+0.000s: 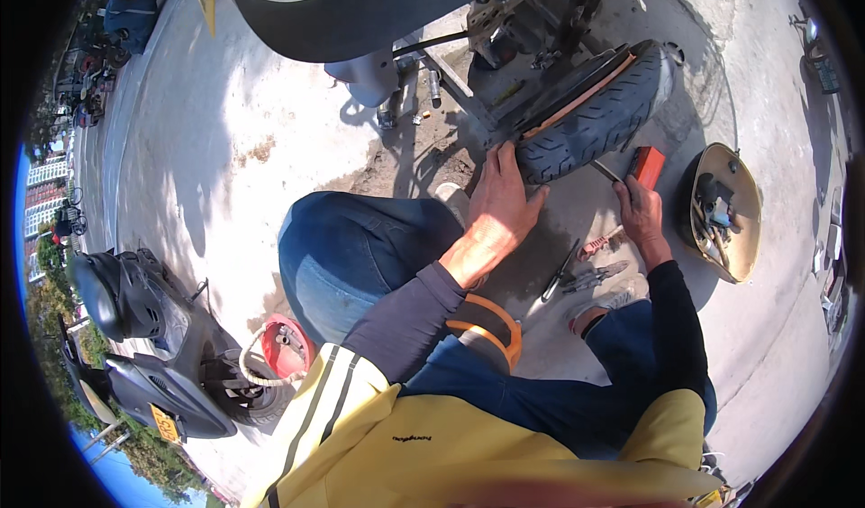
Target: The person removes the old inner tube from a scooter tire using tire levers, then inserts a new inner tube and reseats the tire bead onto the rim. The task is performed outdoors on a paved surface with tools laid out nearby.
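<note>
Left hand [500, 204] sits on the tilted tyre [595, 125] out front, probably steadying it — can't tell if it's gripping — while the right hand [642, 215] clutches a thin rod [606, 171], seemingly angled to reach the tread.

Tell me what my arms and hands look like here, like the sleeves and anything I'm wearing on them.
Your left hand and right hand are bare, with no gloves visible. Dark, close-fitting sleeves cover both forearms, the left sleeve and right sleeve alike. Over them is a yellow top, with dark stripes along its left sleeve.
</note>
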A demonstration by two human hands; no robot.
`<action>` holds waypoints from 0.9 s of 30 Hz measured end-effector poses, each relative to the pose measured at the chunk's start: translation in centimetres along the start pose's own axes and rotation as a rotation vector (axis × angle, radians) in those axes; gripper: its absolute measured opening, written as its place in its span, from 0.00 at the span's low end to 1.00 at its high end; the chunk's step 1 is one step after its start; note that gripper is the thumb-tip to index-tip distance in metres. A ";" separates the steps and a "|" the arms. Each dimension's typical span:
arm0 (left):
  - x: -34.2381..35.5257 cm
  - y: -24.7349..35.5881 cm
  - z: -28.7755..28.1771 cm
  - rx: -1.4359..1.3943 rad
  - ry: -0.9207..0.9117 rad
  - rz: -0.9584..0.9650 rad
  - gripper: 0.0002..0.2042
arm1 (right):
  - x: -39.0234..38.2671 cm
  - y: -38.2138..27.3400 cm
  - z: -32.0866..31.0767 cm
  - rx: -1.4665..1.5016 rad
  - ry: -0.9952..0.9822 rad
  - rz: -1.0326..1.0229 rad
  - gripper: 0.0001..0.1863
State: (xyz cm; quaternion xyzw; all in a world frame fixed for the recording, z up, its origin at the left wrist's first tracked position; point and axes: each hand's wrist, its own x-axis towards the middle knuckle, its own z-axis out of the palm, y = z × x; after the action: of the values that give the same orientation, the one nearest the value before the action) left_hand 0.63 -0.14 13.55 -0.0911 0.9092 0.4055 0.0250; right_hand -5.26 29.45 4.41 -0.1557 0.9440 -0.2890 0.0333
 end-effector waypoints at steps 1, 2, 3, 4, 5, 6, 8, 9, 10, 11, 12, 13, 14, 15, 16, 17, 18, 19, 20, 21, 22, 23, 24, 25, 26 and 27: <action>0.4 -0.1 0.4 -0.030 -0.042 -0.030 0.40 | -1.1 1.2 -0.2 0.000 0.013 0.043 0.17; 0.7 -0.2 1.3 -0.033 -0.044 -0.003 0.39 | -2.6 1.3 -0.1 0.101 0.064 0.089 0.17; 0.4 -0.9 1.0 -0.045 -0.008 0.001 0.39 | -2.9 -0.2 -0.2 0.110 0.003 0.093 0.17; 0.3 -1.3 1.4 -0.068 0.003 0.026 0.39 | -3.2 -0.8 -0.5 0.044 -0.022 0.064 0.17; 0.0 -1.6 1.0 -0.075 0.017 0.043 0.39 | -2.8 -1.8 0.1 0.032 -0.032 0.068 0.17; -0.2 -1.5 0.5 -0.093 0.020 0.026 0.38 | -2.1 -2.2 0.5 0.063 -0.005 0.039 0.18; -0.2 -1.4 0.5 -0.111 0.029 0.032 0.38 | -1.1 -2.7 0.0 0.109 0.017 0.004 0.19; -0.1 -1.4 0.6 -0.121 0.026 0.036 0.38 | -0.9 -2.9 -0.6 0.123 0.012 -0.003 0.19; 0.0 -1.4 0.7 -0.117 0.031 0.044 0.38 | -0.7 -2.9 -1.1 0.138 0.006 -0.010 0.20; 0.2 -1.4 0.7 -0.112 0.032 0.046 0.38 | -0.2 -2.2 -1.4 0.091 -0.016 -0.024 0.20; 0.3 -1.2 0.5 -0.111 0.025 0.061 0.37 | 0.4 -0.9 -1.7 0.038 -0.027 -0.030 0.20; 0.3 -1.0 0.3 -0.109 0.019 0.075 0.37 | 1.0 0.4 -2.0 -0.014 -0.041 -0.037 0.20; 0.6 -1.1 -0.1 -0.115 -0.018 0.068 0.37 | 2.1 1.4 -1.6 -0.067 -0.029 -0.093 0.19; 0.7 -1.2 -0.4 -0.108 -0.018 0.081 0.37 | 3.1 1.6 -1.4 -0.050 -0.020 -0.127 0.19; 0.9 -1.2 -0.5 -0.101 -0.016 0.091 0.38 | 4.0 1.9 -1.3 -0.032 -0.013 -0.163 0.18; 0.7 -1.4 -0.8 -0.084 -0.016 0.095 0.38 | 4.6 1.5 -0.9 -0.001 -0.008 -0.198 0.18; 0.5 -1.5 -1.0 -0.064 -0.008 0.096 0.41 | 4.8 1.2 -0.8 0.028 -0.030 -0.206 0.16; 0.7 -1.4 -0.5 -0.043 0.007 0.131 0.42 | 4.7 1.2 -1.2 0.021 -0.013 -0.225 0.16; 0.9 -1.3 0.1 -0.023 0.021 0.166 0.43 | 4.5 1.4 -1.5 0.015 0.004 -0.244 0.16; 1.0 -1.1 0.2 0.009 0.043 0.192 0.44 | 4.7 1.6 -1.4 0.021 0.017 -0.271 0.16; 1.2 -0.8 0.3 0.028 0.041 0.192 0.45 | 4.9 2.1 -1.3 0.029 0.026 -0.298 0.16; 1.4 -0.2 0.3 0.052 0.037 0.193 0.45 | 5.2 2.6 -0.9 0.042 0.038 -0.322 0.16; 1.7 0.1 0.3 0.080 0.034 0.194 0.46 | 5.6 2.8 -0.5 0.058 0.052 -0.348 0.16; 2.1 0.0 0.5 0.080 0.039 0.185 0.46 | 5.8 3.0 -0.2 0.047 0.045 -0.347 0.16; 2.3 -0.3 0.6 0.088 0.045 0.176 0.46 | 6.2 2.3 0.0 0.043 0.040 -0.346 0.17; 2.4 -0.3 1.0 0.090 0.039 0.178 0.46 | 6.2 2.0 -0.1 0.032 0.043 -0.331 0.18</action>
State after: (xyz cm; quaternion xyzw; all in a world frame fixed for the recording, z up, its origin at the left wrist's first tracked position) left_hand -1.71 0.01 12.35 -0.0168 0.9314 0.3628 -0.0249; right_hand -11.70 29.17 3.51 -0.3025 0.9011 -0.3090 -0.0324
